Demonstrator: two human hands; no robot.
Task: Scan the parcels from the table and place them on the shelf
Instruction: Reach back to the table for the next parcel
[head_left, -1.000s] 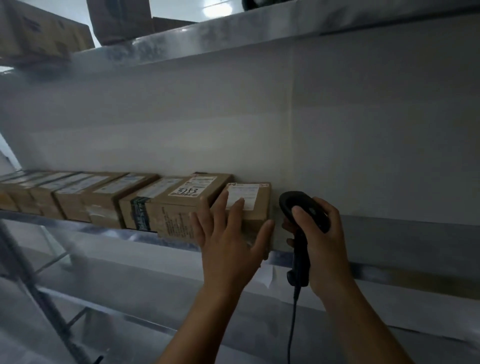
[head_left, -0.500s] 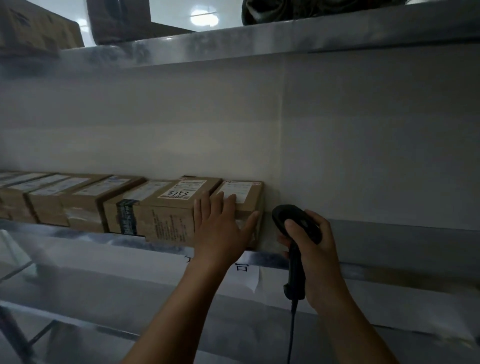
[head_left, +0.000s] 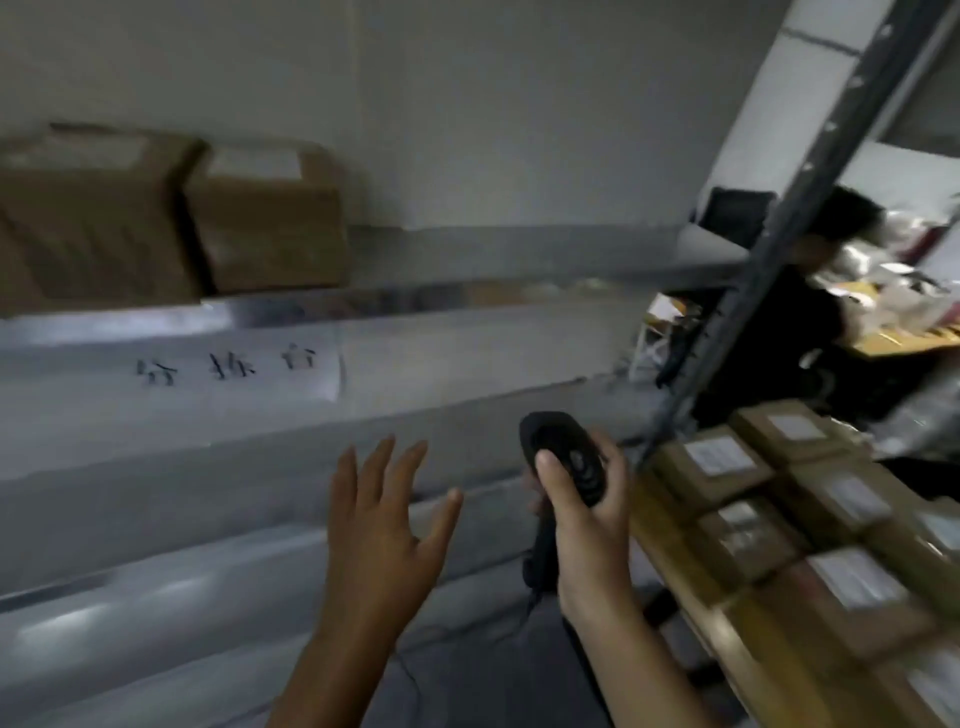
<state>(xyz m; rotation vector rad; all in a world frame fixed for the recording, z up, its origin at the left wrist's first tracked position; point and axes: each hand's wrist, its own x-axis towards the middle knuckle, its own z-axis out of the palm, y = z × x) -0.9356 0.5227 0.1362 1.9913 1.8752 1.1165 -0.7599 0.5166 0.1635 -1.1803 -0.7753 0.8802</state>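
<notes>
Two cardboard parcels (head_left: 265, 228) with white labels stand side by side on the metal shelf (head_left: 467, 260) at the upper left. My left hand (head_left: 384, 530) hangs in the air below the shelf, fingers spread, holding nothing. My right hand (head_left: 587, 535) grips a black barcode scanner (head_left: 563, 457) with its cable hanging down. Several brown labelled parcels (head_left: 737, 525) lie in rows on a wooden table (head_left: 675, 571) at the lower right. The picture is blurred by motion.
A paper sign with handwritten characters (head_left: 228, 369) is stuck on the shelf's front edge. A dark slanted shelf post (head_left: 795, 208) rises at the right. Behind it a person in dark clothes (head_left: 810, 312) sits by a table piled with packets (head_left: 883, 291).
My left hand has let go of the parcel on the shelf and pulled back. The view has swung right and down, bringing the table of parcels into sight.
</notes>
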